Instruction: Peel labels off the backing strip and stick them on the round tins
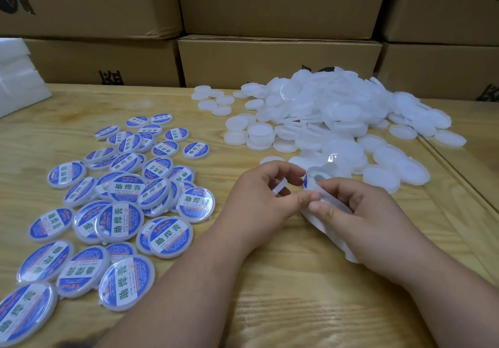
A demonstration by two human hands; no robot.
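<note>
White tin in left hand; right hand pinches backing strip.

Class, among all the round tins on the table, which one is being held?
The unlabelled white tin gripped edge-on in the left hand; every other tin lies on the table, untouched.

— What is seen behind the worktop?
— Stacked cardboard boxes, printed with black characters, are ranged along its far edge.
— And the surface?
— Pale grained wood, evenly lit; white foam sheets are piled far left.
</note>
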